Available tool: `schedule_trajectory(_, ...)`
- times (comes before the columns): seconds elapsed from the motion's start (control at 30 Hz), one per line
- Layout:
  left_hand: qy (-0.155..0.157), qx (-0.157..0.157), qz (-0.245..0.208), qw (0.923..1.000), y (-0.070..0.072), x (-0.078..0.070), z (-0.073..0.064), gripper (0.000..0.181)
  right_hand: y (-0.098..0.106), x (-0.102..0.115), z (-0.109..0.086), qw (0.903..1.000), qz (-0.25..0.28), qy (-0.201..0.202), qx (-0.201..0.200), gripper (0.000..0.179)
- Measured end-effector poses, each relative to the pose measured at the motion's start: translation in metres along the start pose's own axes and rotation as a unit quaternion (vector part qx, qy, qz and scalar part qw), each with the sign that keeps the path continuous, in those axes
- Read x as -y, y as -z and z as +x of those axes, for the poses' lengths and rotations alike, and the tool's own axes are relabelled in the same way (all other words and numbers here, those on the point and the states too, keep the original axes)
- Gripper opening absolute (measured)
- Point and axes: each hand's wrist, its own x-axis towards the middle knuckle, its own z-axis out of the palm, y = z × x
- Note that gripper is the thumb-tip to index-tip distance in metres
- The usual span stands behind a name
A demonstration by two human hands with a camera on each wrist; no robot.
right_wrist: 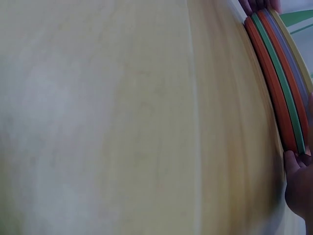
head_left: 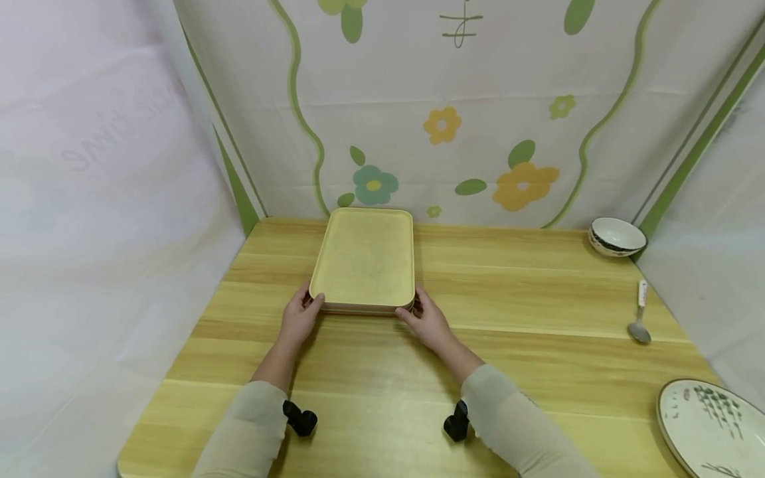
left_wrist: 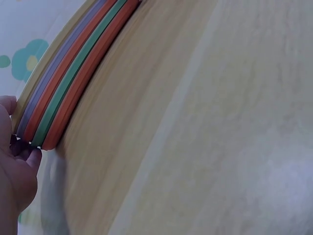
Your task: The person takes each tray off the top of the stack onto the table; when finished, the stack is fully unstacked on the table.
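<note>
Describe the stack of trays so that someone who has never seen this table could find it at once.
On the wooden table, look to the far middle, by the flowered backdrop. The stack of trays lies there, its near corners held by the left hand and right hand. Unlike the round crockery at right, it is rectangular and yellow-topped.

Both arms stretched forward in pale sleeves, forearms angled inward toward each other. Left hand (head_left: pixel 301 316) palm turned inward, thumb on top, fingers apparently curled underneath, though the wrist view is too blurred to be sure. Right hand (head_left: pixel 425 319) mirrored opposite, thumb up, fingers tucked low. Wrists level, each carrying a small black mount on its inner side.
</note>
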Motion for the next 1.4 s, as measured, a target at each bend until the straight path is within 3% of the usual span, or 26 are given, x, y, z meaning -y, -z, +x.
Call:
schedule_trajectory(0.27,0.003,-0.014,-0.012,0.9998,-0.002,-0.004,0.001,0.059,0.000,-0.001,0.000,1.0000,-0.006,-0.004,0.003,0.085)
schedule_trajectory(0.43,-0.006,-0.015,0.009,0.9998,-0.001,-0.012,-0.002,0.060,0.000,0.000,0.000,0.9999,-0.009,-0.007,-0.001,0.084)
schedule_trajectory(0.73,-0.020,-0.020,0.001,0.9996,-0.005,-0.029,-0.004,0.057,0.000,-0.001,0.002,0.9998,-0.013,-0.009,-0.010,0.082)
schedule_trajectory(0.87,-0.032,-0.029,-0.042,0.9982,-0.006,-0.029,-0.001,0.056,0.000,-0.002,0.002,0.9999,-0.007,-0.010,-0.011,0.083)
schedule_trajectory(0.97,-0.015,-0.024,-0.095,0.9951,-0.006,-0.027,0.001,0.059,-0.001,-0.003,0.003,0.9999,-0.003,-0.008,-0.011,0.084)
schedule_trajectory(1.17,0.041,-0.019,-0.184,0.9820,-0.008,-0.023,0.001,0.062,-0.002,-0.006,0.005,0.9998,-0.003,-0.004,-0.019,0.083)
schedule_trajectory(1.4,0.044,-0.053,-0.252,0.9653,-0.013,-0.023,0.000,0.060,-0.004,-0.008,0.007,0.9993,-0.009,-0.003,-0.037,0.079)
